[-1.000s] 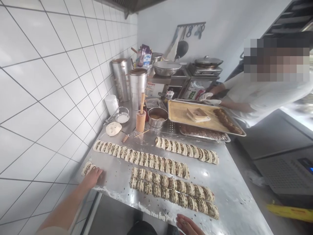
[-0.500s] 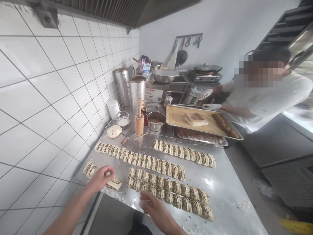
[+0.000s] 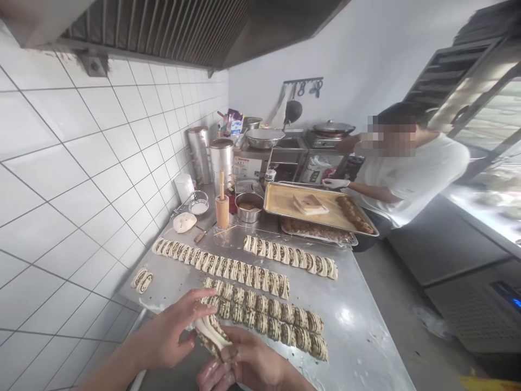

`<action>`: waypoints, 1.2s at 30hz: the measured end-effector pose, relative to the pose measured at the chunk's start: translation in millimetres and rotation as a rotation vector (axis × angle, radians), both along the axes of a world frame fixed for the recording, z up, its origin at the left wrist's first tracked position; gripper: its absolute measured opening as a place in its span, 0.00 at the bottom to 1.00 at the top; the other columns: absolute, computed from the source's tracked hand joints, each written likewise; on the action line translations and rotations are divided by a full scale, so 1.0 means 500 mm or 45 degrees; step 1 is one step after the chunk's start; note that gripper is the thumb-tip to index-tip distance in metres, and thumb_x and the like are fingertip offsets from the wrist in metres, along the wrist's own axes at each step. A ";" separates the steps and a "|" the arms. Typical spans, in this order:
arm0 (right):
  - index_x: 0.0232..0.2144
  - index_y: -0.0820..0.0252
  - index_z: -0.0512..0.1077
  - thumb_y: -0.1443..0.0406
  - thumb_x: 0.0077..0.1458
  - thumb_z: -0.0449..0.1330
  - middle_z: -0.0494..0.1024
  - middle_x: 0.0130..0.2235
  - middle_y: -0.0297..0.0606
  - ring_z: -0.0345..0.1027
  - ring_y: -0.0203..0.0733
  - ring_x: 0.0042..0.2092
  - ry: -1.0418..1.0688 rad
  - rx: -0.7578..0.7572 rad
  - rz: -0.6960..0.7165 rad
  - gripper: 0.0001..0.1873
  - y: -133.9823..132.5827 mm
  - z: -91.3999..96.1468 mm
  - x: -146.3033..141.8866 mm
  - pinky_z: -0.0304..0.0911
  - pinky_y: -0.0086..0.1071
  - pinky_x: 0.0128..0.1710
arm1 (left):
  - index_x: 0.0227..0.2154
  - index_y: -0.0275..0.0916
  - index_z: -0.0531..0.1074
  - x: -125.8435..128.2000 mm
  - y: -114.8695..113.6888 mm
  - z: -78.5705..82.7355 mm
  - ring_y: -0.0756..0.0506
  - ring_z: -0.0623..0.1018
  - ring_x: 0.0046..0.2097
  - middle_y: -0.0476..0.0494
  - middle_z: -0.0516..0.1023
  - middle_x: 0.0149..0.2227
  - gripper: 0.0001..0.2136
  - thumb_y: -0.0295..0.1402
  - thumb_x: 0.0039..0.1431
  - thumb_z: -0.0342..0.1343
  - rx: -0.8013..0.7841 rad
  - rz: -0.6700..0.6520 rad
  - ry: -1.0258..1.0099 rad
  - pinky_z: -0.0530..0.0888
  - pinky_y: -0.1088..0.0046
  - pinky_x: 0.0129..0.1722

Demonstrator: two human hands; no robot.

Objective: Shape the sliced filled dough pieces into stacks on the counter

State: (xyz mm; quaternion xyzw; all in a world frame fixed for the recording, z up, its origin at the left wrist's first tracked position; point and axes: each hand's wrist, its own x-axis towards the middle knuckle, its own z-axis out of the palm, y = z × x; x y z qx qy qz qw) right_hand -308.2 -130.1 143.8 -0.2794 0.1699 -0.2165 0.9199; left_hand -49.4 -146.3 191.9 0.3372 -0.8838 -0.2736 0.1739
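Observation:
A short piece of layered dough [image 3: 212, 332] with dark green-speckled filling is held up off the near table edge between my hands. My right hand [image 3: 248, 359] pinches its lower end with thumb and fingers. Around its upper left end is my left hand [image 3: 173, 328], thumb below and index and middle fingers stretched across the top. Just beyond lie two rows of stacked filled dough pieces [image 3: 272, 309]. A long row of sliced filled dough [image 3: 222, 266] runs behind them. Two loose slices [image 3: 142, 281] rest at the table's left corner.
Another sliced row [image 3: 291, 256] lies farther back. Behind it are a tray [image 3: 325, 206] jutting past the table, a metal pot [image 3: 249, 207], a wooden pestle and mortar [image 3: 222, 209] and a dough lump [image 3: 184, 222]. A gloved co-worker [image 3: 407, 168] stands at right.
The filled dough piece at the near left edge has been lifted off the table. My left hand brought it rightward, and my right hand has closed on its other end. The view shifted slightly.

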 end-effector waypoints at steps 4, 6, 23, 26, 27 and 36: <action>0.44 0.66 0.76 0.61 0.51 0.68 0.85 0.46 0.56 0.81 0.56 0.49 -0.028 0.027 -0.021 0.19 0.013 0.028 -0.012 0.70 0.47 0.51 | 0.69 0.48 0.58 -0.021 0.003 -0.016 0.44 0.72 0.66 0.39 0.69 0.67 0.29 0.19 0.68 0.48 -0.273 -0.023 -0.041 0.74 0.67 0.63; 0.44 0.66 0.79 0.62 0.50 0.70 0.83 0.49 0.55 0.77 0.57 0.55 -0.007 0.018 -0.033 0.19 0.018 0.040 -0.017 0.68 0.49 0.55 | 0.70 0.49 0.58 -0.033 0.002 -0.011 0.44 0.73 0.66 0.39 0.71 0.67 0.29 0.22 0.69 0.49 -0.377 -0.024 -0.086 0.74 0.66 0.63; 0.52 0.46 0.80 0.46 0.57 0.66 0.49 0.77 0.39 0.73 0.62 0.60 0.621 -0.683 -0.792 0.24 0.055 0.000 -0.001 0.77 0.52 0.50 | 0.40 0.37 0.81 -0.218 0.095 -0.034 0.43 0.80 0.32 0.43 0.82 0.32 0.17 0.45 0.56 0.66 1.509 0.603 0.911 0.77 0.64 0.36; 0.66 0.46 0.67 0.50 0.67 0.58 0.50 0.77 0.42 0.46 0.58 0.76 0.803 -0.966 -0.853 0.28 0.056 -0.010 -0.030 0.54 0.57 0.71 | 0.43 0.34 0.81 -0.220 0.088 -0.023 0.43 0.81 0.37 0.40 0.83 0.39 0.16 0.37 0.53 0.66 1.749 0.758 1.168 0.78 0.63 0.43; 0.67 0.47 0.66 0.51 0.69 0.54 0.48 0.77 0.42 0.40 0.56 0.77 0.825 -1.064 -0.827 0.28 0.056 -0.011 -0.043 0.47 0.57 0.74 | 0.42 0.33 0.81 -0.219 0.082 -0.019 0.43 0.81 0.38 0.39 0.83 0.39 0.15 0.36 0.53 0.65 1.809 0.798 1.242 0.77 0.63 0.44; 0.54 0.53 0.79 0.44 0.68 0.51 0.44 0.78 0.36 0.34 0.62 0.77 0.682 -1.239 -0.591 0.29 0.069 0.007 -0.134 0.34 0.59 0.75 | 0.49 0.40 0.78 -0.232 0.070 -0.032 0.41 0.82 0.44 0.40 0.83 0.42 0.24 0.53 0.57 0.66 1.631 0.656 1.104 0.78 0.64 0.45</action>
